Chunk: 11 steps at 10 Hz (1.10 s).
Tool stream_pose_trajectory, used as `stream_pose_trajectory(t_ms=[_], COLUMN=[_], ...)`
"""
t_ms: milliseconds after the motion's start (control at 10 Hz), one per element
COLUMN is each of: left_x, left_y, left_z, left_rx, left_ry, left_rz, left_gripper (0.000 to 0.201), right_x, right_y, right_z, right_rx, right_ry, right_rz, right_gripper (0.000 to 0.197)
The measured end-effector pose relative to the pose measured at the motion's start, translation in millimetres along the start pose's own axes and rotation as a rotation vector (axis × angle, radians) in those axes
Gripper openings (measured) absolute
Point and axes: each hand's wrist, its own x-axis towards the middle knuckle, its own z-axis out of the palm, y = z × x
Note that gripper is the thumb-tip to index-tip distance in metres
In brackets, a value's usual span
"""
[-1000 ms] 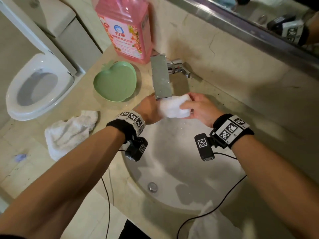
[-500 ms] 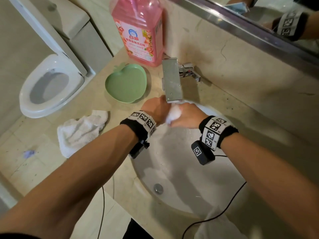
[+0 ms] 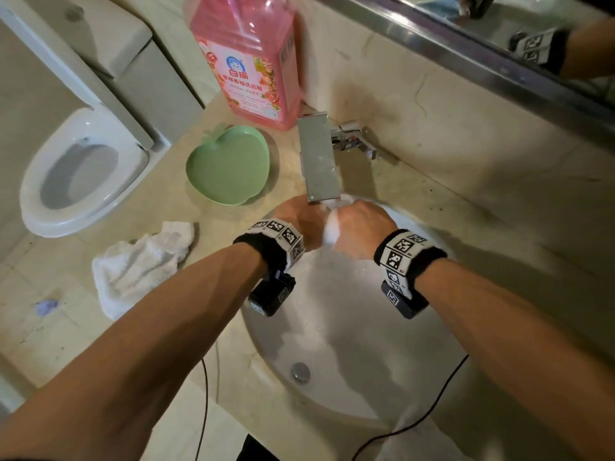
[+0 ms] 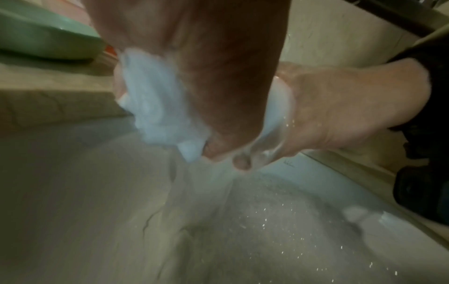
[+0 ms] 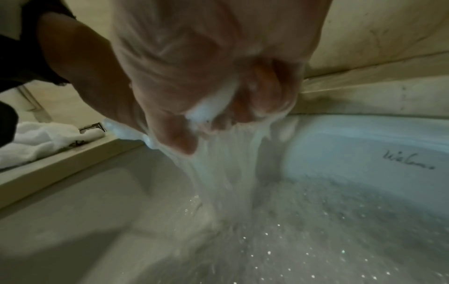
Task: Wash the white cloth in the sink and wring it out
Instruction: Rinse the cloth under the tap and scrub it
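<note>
White cloth [image 3: 332, 227], spread wider a second ago, was now bunched at frame centre under the tap [image 3: 319, 161], left hand [image 3: 299, 224] and right hand [image 3: 362, 224] clamped round it; water streaming into sink [image 3: 432, 344]. Rinsing probably continuing; wringing seemingly begun.

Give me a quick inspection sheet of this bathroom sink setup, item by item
Surface: beige stone counter, white sink with droplets.
Job's things: white cloth bunched between both hands under the faucet; water streams down from it.
Clutter: second white towel, green apple-shaped dish, pink detergent bottle.
Grippers: left hand and right hand both grip the cloth.
Cables: black cables hang from the wrist cameras across the sink's front edge.
Surroundings: toilet, mirror.
</note>
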Motion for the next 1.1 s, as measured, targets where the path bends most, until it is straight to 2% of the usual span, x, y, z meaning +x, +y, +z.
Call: stream_pose_trajectory(t_ms=[100,200,300,400,500,600,700,800,900,1000,1100], left_x=[-2,-6,-18,-30,-39,-45,-44,-47,-50,-50,-48], left_y=[0,-5,-12,-20,-21,-19,-21,-23,-22,-16,-10], left_z=[-6,-5,1,7,11,20,30,30,24,16,11], left_rx=[-0.060,-0.264,-0.433,-0.702,-0.736,-0.938,-1.120,-1.164,-1.073,-0.949,-0.966], left_ry=[-0.020,0.026,0.051,-0.009,-0.043,0.027,0.122,0.189,0.196,0.165,0.125], left_rz=[-0.048,-0.055,-0.073,-0.168,-0.118,-0.074,-0.122,-0.190,-0.165,-0.069,-0.035], left_gripper=[0.033,0.041,0.060,0.069,0.069,0.057,0.047,0.030,0.054,0.083,0.080], right_x=[-4,-1,-2,-8,-8,-4,-4,-8,-11,-10,-12], right_y=[4,4,6,4,-3,-10,-10,-10,-11,-9,-4], right_z=[2,2,-3,-9,-14,-15,-10,-4,0,-1,-2], right_rx=[0.041,0.108,0.236,0.318,0.393,0.471,0.497,0.636,0.694,0.735,0.745], right_ry=[0.075,0.078,-0.010,0.000,0.045,0.086,0.091,0.157,0.172,0.180,0.206], right_rz=[-0.014,0.020,0.024,-0.135,-0.216,-0.174,-0.090,-0.068,-0.071,0.015,0.067], right_gripper=[0.030,0.033,0.042,0.033,0.027,0.028,0.049,0.042,0.052,0.069,0.081])
